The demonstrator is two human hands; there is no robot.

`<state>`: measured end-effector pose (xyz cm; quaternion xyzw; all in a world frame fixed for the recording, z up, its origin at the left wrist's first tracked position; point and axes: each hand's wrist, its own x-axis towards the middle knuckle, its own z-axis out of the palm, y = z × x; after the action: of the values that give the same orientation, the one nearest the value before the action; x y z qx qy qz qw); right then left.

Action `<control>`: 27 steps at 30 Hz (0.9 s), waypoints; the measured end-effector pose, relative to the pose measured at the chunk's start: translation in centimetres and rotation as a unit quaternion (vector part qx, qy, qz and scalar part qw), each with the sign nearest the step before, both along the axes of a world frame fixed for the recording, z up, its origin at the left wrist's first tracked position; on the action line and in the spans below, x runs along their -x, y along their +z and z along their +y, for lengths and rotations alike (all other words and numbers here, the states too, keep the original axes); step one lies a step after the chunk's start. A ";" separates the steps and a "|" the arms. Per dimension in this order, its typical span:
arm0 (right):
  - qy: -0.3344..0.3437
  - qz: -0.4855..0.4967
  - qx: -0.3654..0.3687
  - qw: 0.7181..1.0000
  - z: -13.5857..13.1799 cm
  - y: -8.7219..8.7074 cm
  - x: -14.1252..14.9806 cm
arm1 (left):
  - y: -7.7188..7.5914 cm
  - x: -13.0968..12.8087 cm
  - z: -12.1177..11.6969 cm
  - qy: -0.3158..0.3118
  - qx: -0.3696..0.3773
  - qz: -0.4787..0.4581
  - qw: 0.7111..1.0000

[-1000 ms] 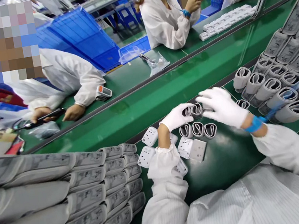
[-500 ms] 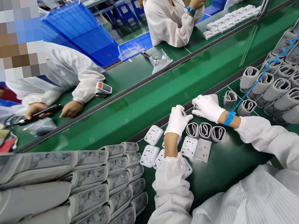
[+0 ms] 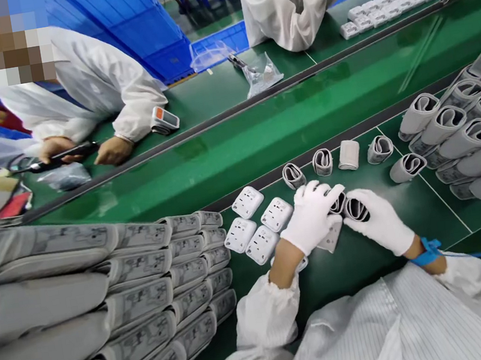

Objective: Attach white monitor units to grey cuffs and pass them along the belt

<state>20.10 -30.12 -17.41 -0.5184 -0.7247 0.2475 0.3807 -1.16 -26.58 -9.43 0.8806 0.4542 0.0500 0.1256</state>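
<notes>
Okay, green bench (image 3: 427, 208); big left stack (image 3: 133, 282) and smaller right stack (image 3: 471, 140), grey rolls, too dense to count. Right hand (image 3: 378, 216): grip half-closed round one front roll (image 3: 357, 210). Left hand (image 3: 312, 214): fingers curled over second roll (image 3: 338, 202), hold hidden, can't tell. Five loose rolls (image 3: 348, 155) behind. White units (image 3: 240, 235): four in full view, fifth part-hidden, plus one pale plate (image 3: 332, 239). Vs half a second ago: both hands off back rolls, onto front ones.
</notes>
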 end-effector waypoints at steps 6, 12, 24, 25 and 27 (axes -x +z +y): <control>-0.102 0.088 0.034 0.990 0.8 -3.2 0.4 | -2.5 -0.9 0.7 0.009 -0.001 0.004 1.000; -0.114 0.038 -0.009 0.993 1.4 -2.3 -1.9 | -3.2 0.6 0.1 0.047 0.011 -0.047 0.998; 0.013 -0.257 -0.081 0.963 0.9 2.9 -1.8 | -4.4 1.4 0.1 0.093 0.019 -0.185 0.978; 0.056 -0.246 -0.091 0.963 1.3 3.3 -1.6 | -4.5 1.2 0.1 0.093 0.015 -0.187 0.978; 0.095 -0.225 -0.097 0.965 2.3 3.3 -1.2 | -4.7 0.9 0.3 0.093 0.007 -0.192 0.977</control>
<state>21.28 -27.80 -14.09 -0.4502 -0.8581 0.0878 0.2307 -2.08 -26.32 -14.10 0.8075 0.5022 0.2262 0.2111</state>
